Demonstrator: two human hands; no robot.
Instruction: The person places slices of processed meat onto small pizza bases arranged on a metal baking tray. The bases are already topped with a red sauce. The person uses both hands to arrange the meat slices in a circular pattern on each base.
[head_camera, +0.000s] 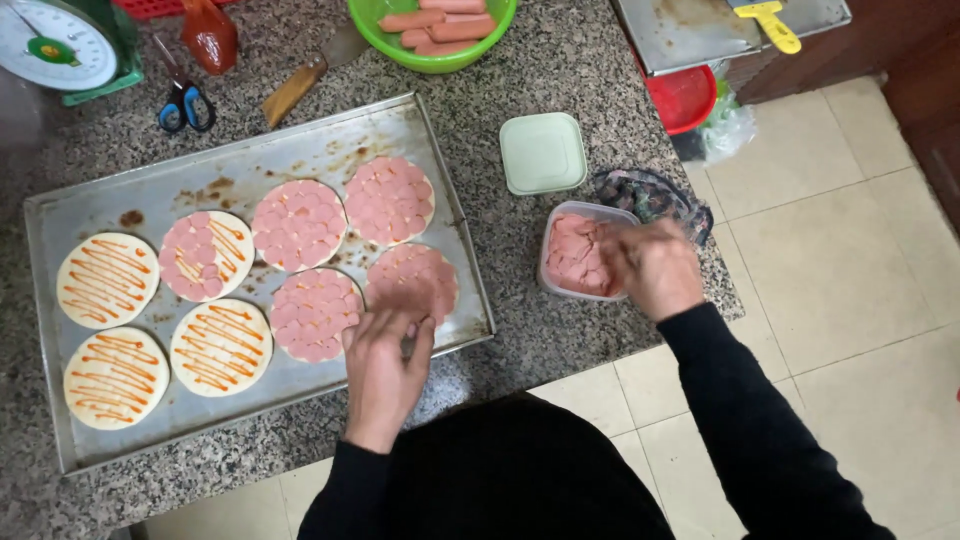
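left hand (385, 370): mine, nearest to me, at the front rim of the baking tray (60, 215). Grip curled, fingertips pinched together over the front-right round (415, 280); whether a slice sits between them I can't tell, blurred.
front-right round: directly ahead of my left fingertips, touching or just under them. Slices cover most of it.
right hand (655, 265): mine, off the tray's right edge, over the tabletop (560, 70). Grip bunched, fingers dipped into the plastic tub (585, 250); motion blur, can't tell if it's clamped on anything.
plastic tub: holds pink sausage slices (570, 255), lies to the left of my right palm, just beside the tray. Right hand is clearly the nearer one to it.
key relation: tub to the right, tray to the left, front-right round between my two hands.
tray, further out: three more rounds fully sliced, one part-sliced with sauce showing, three at the left with sauce zigzags only.
beyond the tub: pale green lid (542, 152), patterned cloth (650, 195) just beside it.
far edge: green bowl (432, 30) of whole sausages, scissors (183, 100), knife (305, 80), scale (60, 45).
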